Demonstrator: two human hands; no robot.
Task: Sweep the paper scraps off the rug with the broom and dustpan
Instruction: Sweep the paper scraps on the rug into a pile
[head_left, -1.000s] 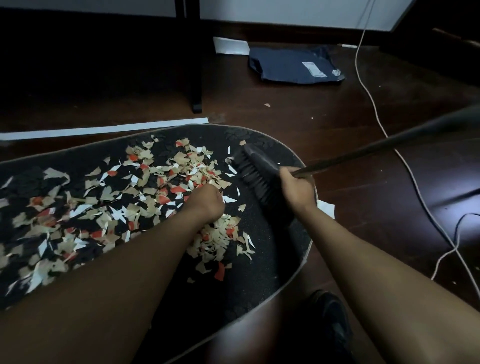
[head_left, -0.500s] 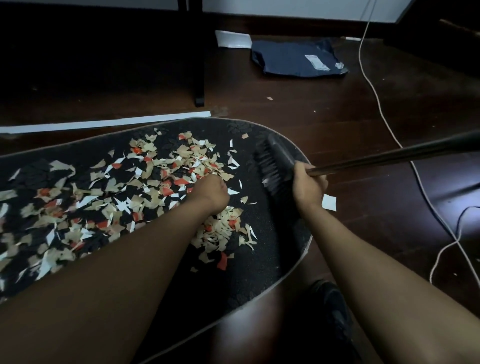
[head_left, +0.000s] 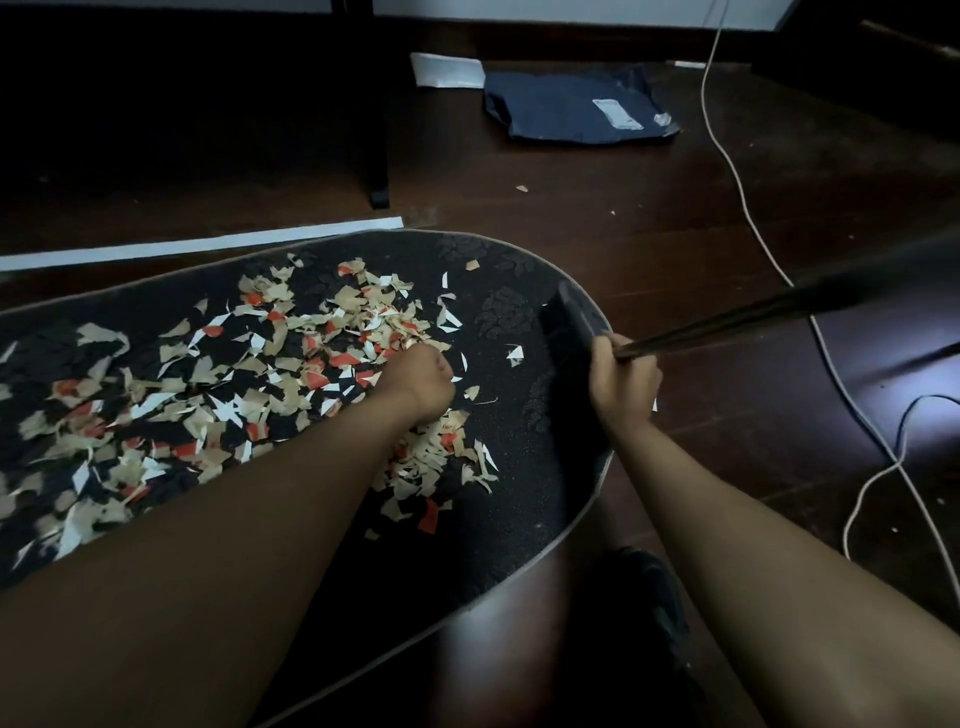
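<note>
Head view: no legible writing; right hand (head_left: 623, 382) grips broom (head_left: 569, 332) on rug (head_left: 519, 519).

bare rug (head_left: 524, 499) lies between scrap pile (head_left: 291, 364) and broom head (head_left: 566, 332); white cable (head_left: 748, 218) crosses the floor right.

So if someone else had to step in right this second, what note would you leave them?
Right hand grips the broom low on its handle; the brush head sits on the rug near its right edge.
Left hand is a fist resting among the paper scraps; whether it holds anything is hidden.
Done: little. Scraps cover most of the rug, and one white scrap lies close to the brush.
Left: sweep everything into a pile and into a dustpan, which is not in view.
</note>
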